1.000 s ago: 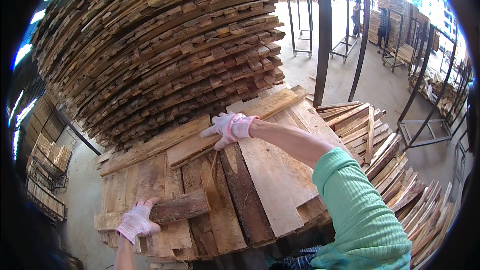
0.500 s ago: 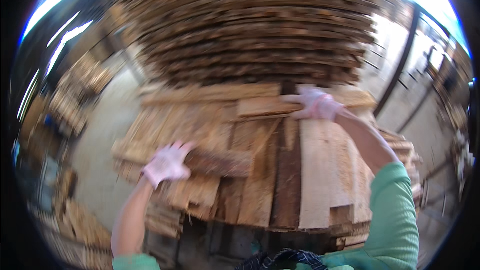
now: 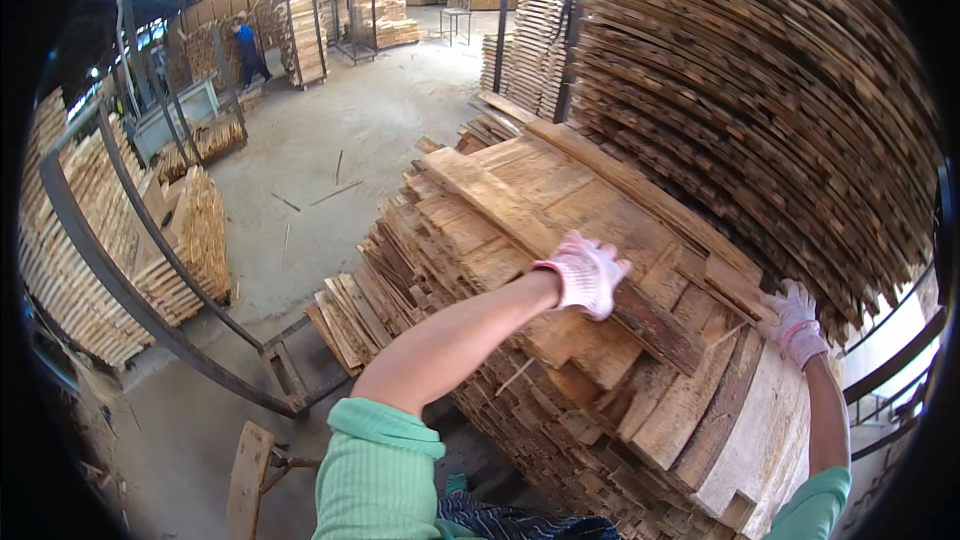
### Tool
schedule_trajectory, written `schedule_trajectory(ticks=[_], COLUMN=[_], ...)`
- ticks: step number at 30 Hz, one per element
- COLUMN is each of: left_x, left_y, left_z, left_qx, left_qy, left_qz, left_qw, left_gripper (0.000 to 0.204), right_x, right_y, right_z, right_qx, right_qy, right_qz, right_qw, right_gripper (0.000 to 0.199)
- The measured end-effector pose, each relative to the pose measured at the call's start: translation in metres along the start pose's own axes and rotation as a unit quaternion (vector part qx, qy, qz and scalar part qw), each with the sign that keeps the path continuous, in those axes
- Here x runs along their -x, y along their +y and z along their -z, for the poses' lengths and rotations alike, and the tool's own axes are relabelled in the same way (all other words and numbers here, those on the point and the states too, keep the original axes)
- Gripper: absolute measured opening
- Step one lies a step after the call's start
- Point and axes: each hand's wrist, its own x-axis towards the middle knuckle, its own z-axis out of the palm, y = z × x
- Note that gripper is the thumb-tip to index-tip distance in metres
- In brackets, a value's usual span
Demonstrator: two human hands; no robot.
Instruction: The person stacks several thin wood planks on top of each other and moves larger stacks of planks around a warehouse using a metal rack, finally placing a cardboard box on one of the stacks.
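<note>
We see the left hand in a white knit glove with a pink cuff, fingers curled down over the near end of a dark brown weathered short wooden board that lies on top of the low stack of rough pale wooden planks; it grips that board, palm down. The right hand, same kind of glove, sits at the far right edge of the stack, fingers closed around the end of a long pale plank running diagonally along the stack's far side, just below the tall pile of stacked planks behind. The dark board lies between the two hands, crosswise on the top layer, touching the planks under it. Both arms wear light green sleeves. Left of the stack we note bare concrete floor with a few wood slivers, a curved dark metal rack frame holding more planks, and further plank stacks in the background. A person in blue stands far off at upper left
</note>
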Motion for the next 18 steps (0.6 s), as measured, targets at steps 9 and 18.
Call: schedule_trajectory(ticks=[9, 18], left_x=[0.115, 0.208], left_y=[-0.044, -0.099], left_z=[-0.072, -0.269], left_qx=[0.314, 0.469], left_qy=[0.424, 0.481], left_qz=[0.013, 0.210], left_qw=[0.849, 0.710], left_gripper=[0.064, 0.040], right_x=[-0.080, -0.122], right_y=[-0.252, -0.360], right_z=[0.050, 0.046], right_qx=[-0.306, -0.234], right_qy=[0.007, 0.015], right_qz=[0.248, 0.216], right_qw=[0.919, 0.948], right_gripper=[0.066, 0.077])
